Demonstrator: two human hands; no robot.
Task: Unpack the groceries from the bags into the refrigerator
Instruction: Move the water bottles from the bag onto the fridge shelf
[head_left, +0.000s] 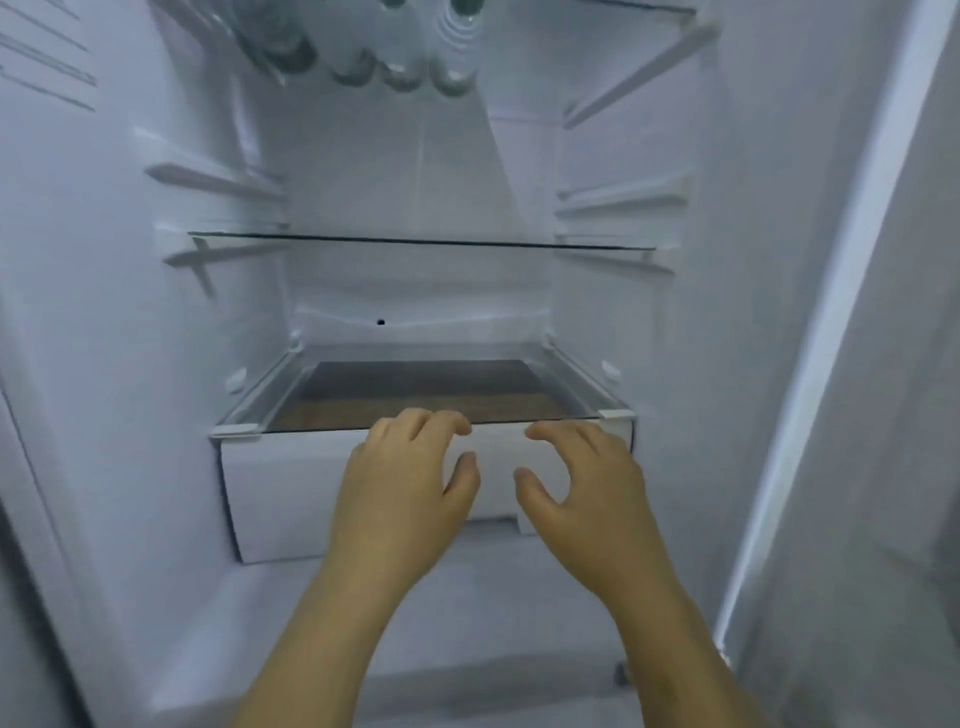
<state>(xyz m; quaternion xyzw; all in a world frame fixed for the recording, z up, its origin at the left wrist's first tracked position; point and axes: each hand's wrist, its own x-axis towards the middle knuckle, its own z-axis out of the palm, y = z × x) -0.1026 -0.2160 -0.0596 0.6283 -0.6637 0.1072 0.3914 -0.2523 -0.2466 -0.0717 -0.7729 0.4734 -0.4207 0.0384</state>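
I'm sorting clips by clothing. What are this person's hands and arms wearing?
Nothing that shows. The left hand and right hand are bare, with no gloves, rings, watch or bracelet, and no sleeves come into view before the picture's lower edge.

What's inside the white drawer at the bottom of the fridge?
Through the glass cover over the drawer only a dark brown surface shows, no groceries. Its opaque front, the left hand and the right hand hide the rest.

Apparently a home kitchen, seen from inside an open refrigerator (130, 312). White plastic walls with moulded shelf rails (208, 176). A white crisper drawer (291, 483) low down, a glass shelf (421, 241) above this drawer, clear bottles (400, 67) far above it.
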